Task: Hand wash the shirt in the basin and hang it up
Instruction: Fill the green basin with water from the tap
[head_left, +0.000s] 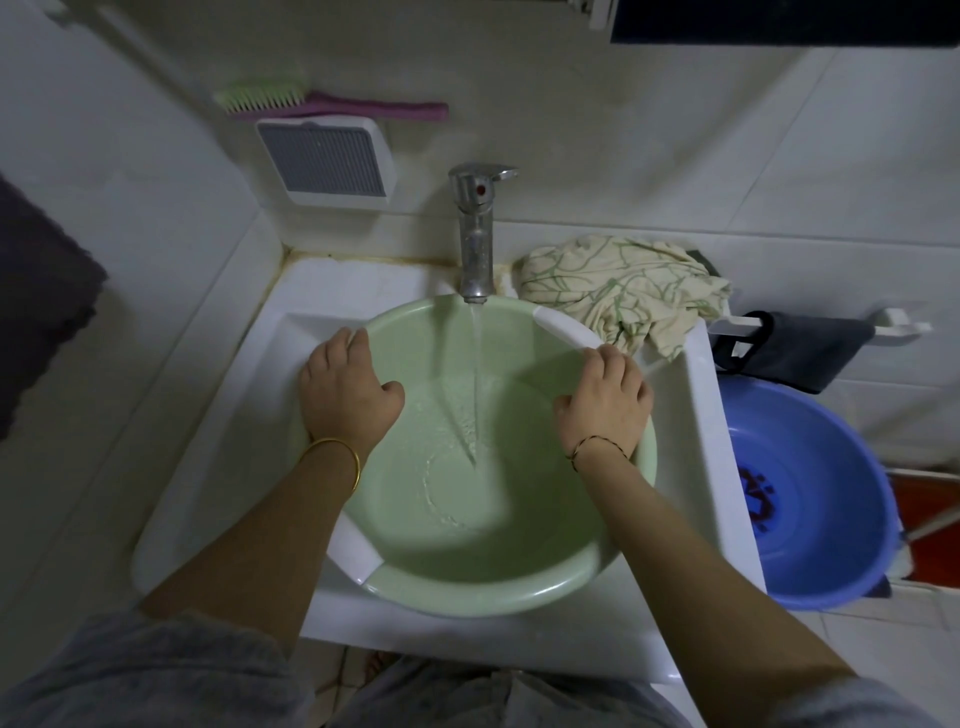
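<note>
A pale green basin (519, 587) sits in the white sink (218, 467) under the chrome tap (475, 234). Water runs from the tap into the basin and pools at its bottom. My left hand (345, 389) grips the basin's left rim, thumb inside. My right hand (605, 400) grips the right rim by its white handle strip, thumb inside too. The shirt (623, 291), cream with green lines, lies crumpled on the sink's back right corner, apart from both hands.
A blue basin (810, 499) stands on the floor to the right of the sink. A dark cloth (795, 348) hangs on a white rail above it. A brush (322, 104) and a soap tray (327, 161) are on the wall behind.
</note>
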